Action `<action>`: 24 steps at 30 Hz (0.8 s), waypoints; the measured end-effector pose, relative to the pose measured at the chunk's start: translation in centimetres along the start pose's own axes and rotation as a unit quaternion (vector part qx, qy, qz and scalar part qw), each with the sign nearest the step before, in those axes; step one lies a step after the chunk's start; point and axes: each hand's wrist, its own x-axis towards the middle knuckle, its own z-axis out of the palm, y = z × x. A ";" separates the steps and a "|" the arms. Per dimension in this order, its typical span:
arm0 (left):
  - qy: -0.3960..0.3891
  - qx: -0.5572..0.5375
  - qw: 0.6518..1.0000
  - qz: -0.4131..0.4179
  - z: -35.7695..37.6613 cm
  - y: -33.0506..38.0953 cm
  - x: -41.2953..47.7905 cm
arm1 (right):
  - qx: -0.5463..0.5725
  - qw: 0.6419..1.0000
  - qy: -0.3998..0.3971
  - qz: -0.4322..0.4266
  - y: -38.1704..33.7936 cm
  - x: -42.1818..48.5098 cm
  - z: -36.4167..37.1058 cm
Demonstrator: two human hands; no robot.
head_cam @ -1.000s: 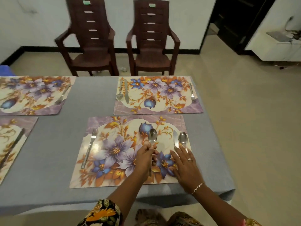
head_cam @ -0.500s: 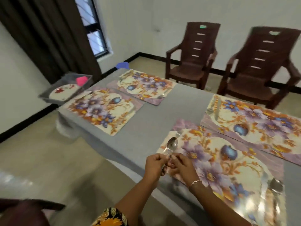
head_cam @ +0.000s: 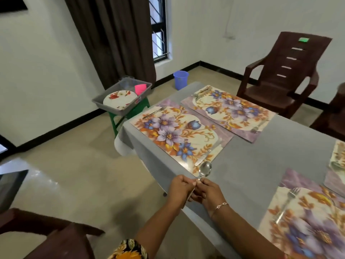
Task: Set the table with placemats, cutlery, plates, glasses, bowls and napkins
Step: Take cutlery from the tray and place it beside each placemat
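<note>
A steel spoon [head_cam: 205,169] stands bowl-up over the near edge of the grey table [head_cam: 261,161]. My left hand [head_cam: 180,190] and my right hand [head_cam: 209,193] meet at its handle and both pinch it. Just beyond lies a floral placemat [head_cam: 179,135] with a fork [head_cam: 155,112] at its far end and a knife [head_cam: 207,155] at its near end. A second placemat [head_cam: 231,109] lies beside it. Bottom right, another placemat [head_cam: 306,227] carries a fork [head_cam: 285,206].
A grey tub [head_cam: 119,107] with a flowered plate [head_cam: 119,97] and a pink napkin [head_cam: 140,88] sits on a green stool left of the table. A blue bucket [head_cam: 180,79] stands on the floor. Brown chairs [head_cam: 280,71] stand behind and at bottom left.
The view has swung left from the near placemat toward the table's left end. My right hand left the placed cutlery and joined my left on the spoon, which travelled left with both hands.
</note>
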 end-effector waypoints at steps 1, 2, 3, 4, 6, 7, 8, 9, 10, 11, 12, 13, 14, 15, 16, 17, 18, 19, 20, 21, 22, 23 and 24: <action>-0.007 0.015 1.000 0.002 -0.6 0.2 0.5 | 0.011 1.000 0.008 0.009 -0.2 0.5 0.7; -0.018 0.033 0.999 0.007 -1.1 0.5 1.2 | 0.022 0.999 0.019 0.015 -0.4 1.2 1.2; -0.027 0.058 0.998 0.016 -1.6 0.6 2.0 | 0.031 0.999 0.034 0.018 -0.7 1.8 1.5; -0.032 0.090 0.995 0.030 -2.0 0.8 2.9 | 0.032 0.998 0.053 0.021 -1.1 2.5 1.7; -0.023 0.167 0.983 0.069 -2.8 0.9 5.0 | 0.005 0.995 0.094 0.023 -1.9 4.0 1.6; -0.014 0.199 0.976 0.089 -3.2 0.9 6.1 | -0.011 0.994 0.111 0.021 -2.4 4.9 1.4; -0.008 0.231 0.967 0.110 -3.6 1.0 7.3 | -0.019 0.992 0.126 0.018 -2.9 5.7 1.1; -0.009 0.263 0.956 0.130 -3.8 1.1 8.3 | -0.022 0.990 0.139 0.015 -3.4 6.5 0.9; -0.017 0.296 0.943 0.153 -4.0 1.3 9.4 | -0.023 0.988 0.154 0.014 -3.9 7.4 0.5; -0.031 0.330 0.926 0.178 -4.1 1.5 10.6 | -0.024 0.985 0.168 0.013 -4.3 8.3 0.2; -0.047 0.366 0.907 0.204 -4.2 1.7 12.0 | -0.027 0.983 0.179 0.013 -4.7 9.1 -0.1; -0.065 0.400 0.885 0.231 -4.2 2.0 13.1 | -0.030 0.982 0.187 0.015 -5.0 9.8 -0.5; -0.085 0.428 0.862 0.257 -4.2 2.3 14.4 | -0.034 0.981 0.192 0.018 -5.3 10.5 -0.8; -0.106 0.452 0.838 0.286 -4.0 2.5 15.8 | -0.034 0.980 0.196 0.018 -5.7 11.2 -1.1; -0.134 0.476 0.812 0.311 -3.7 2.6 17.2 | -0.031 0.979 0.202 0.019 -5.9 11.7 -1.4; -0.161 0.502 0.783 0.329 -3.2 2.9 18.3 | -0.025 0.977 0.211 0.021 -6.0 12.1 -1.6; -0.184 0.531 0.756 0.336 -2.6 3.1 19.5 | -0.018 0.975 0.221 0.022 -6.2 12.5 -1.8; -0.200 0.559 0.727 0.346 -2.1 3.4 20.4 | -0.014 0.972 0.231 0.024 -6.3 12.8 -2.0; -0.216 0.578 0.699 0.362 -1.3 3.7 21.3 | -0.013 0.970 0.239 0.027 -6.4 13.2 -2.3; -0.229 0.588 0.675 0.383 -0.6 4.2 21.9 | -0.015 0.969 0.246 0.029 -6.4 13.5 -2.5; -0.244 0.596 0.655 0.396 0.2 4.3 22.7 | -0.017 0.967 0.252 0.031 -6.4 13.8 -2.7; -0.261 0.610 0.632 0.400 0.9 4.5 23.5 | -0.020 0.965 0.258 0.031 -6.5 14.0 -2.9; -0.270 0.621 0.609 0.412 1.6 4.4 24.2 | -0.025 0.963 0.265 0.030 -6.5 14.2 -3.0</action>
